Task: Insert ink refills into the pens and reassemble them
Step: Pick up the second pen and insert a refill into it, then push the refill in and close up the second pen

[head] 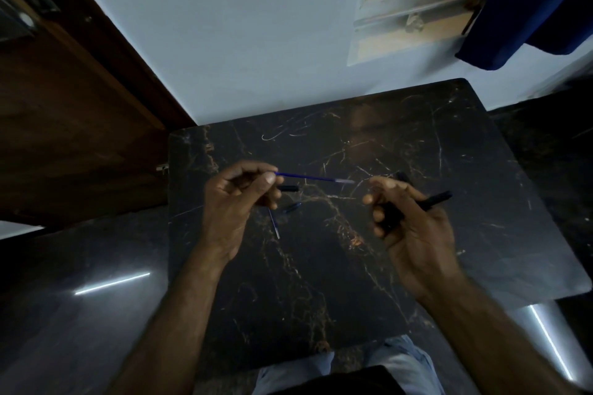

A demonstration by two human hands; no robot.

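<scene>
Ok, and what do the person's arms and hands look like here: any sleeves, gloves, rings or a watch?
Both hands, left and right, are bare: no gloves, and no rings or watch visible. Both forearms are uncovered up to the frame edge, so no sleeves show. Light blue trousers appear at the bottom of the frame.

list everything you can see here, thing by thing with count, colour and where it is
table: 1, black marble pattern with brown veins, centre, under both hands
held ink refill: 1, blue with a pale tip, in the air between the hands, pinched at its left end
loose ink refill: 1, blue, lying on the table below the left hand
small pen parts: 2, dark, on the table right of the left hand
pen barrel: 1, black, gripped in the right hand
door: 1, brown wood, left
wall: 1, pale blue-white, behind the table
cloth: 1, dark blue, hanging top right
left hand: 1, pinching the refill
right hand: 1, closed on the barrel
</scene>
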